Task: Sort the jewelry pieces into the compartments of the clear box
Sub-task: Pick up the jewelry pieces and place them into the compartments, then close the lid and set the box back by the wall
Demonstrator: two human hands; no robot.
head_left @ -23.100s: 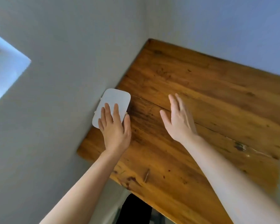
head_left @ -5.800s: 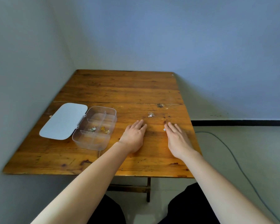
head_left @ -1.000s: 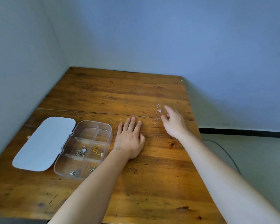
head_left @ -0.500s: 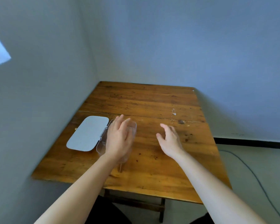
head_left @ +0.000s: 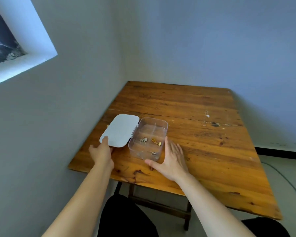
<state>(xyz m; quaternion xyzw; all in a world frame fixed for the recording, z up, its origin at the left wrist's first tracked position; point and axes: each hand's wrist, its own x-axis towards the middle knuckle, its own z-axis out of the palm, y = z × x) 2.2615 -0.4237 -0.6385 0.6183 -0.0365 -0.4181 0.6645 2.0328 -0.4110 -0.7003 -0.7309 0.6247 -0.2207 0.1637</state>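
Observation:
The clear box (head_left: 162, 124) sits near the table's left edge with its white lid (head_left: 120, 130) folded flat to the left. Inside lie a silver piece (head_left: 143, 139), a gold piece (head_left: 156, 141) and another small silver piece (head_left: 154, 153), each in its own compartment. My left hand (head_left: 102, 152) grips the near corner of the lid, thumb on top. My right hand (head_left: 172, 157) rests flat against the box's right near side, fingers spread. A thin silver chain (head_left: 206, 117) lies alone on the wood at the far right.
The wooden table (head_left: 212, 159) stands in a corner, with walls close on the left and behind. A dark knot (head_left: 215, 124) marks the wood near the chain. A cable (head_left: 287, 182) runs along the floor at right.
My left hand went from above the box to the lid's near corner. My right hand came left from mid-table to the box's side. The view swung left and tilted.

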